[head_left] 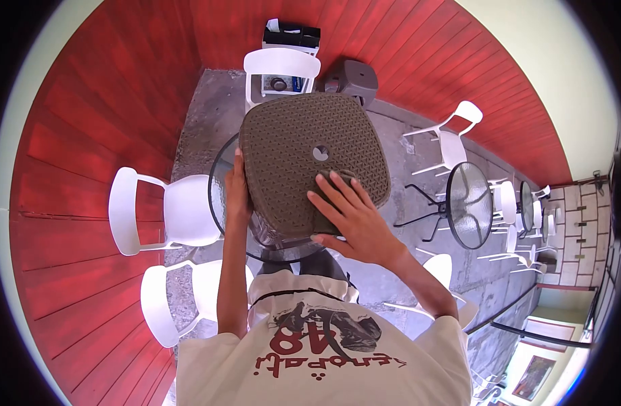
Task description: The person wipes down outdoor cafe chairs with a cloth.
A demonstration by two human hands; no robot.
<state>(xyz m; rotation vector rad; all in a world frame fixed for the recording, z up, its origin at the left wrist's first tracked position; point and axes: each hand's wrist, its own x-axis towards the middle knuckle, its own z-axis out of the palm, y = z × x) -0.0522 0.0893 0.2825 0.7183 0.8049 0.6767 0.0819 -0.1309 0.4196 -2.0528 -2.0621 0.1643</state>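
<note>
A brown woven-pattern stool (pixel 290 142), its seat facing up with a round hole near the middle, is right in front of me above a round glass table (pixel 219 196). Along the stool's left side lies my left hand (pixel 238 189), gripping its edge. My right hand (pixel 348 220) has its fingers spread over a folded dark cloth (pixel 327 220) on the near right part of the seat, pressing it against the surface. The stool hides most of the glass table.
White chairs (pixel 192 210) stand around the table at left, front and right. Behind is a white rack (pixel 290 51) with a black tray, beside another brown stool (pixel 358 80). More glass tables (pixel 469 205) and chairs line the right. A red wall (pixel 87 169) curves round the left and back.
</note>
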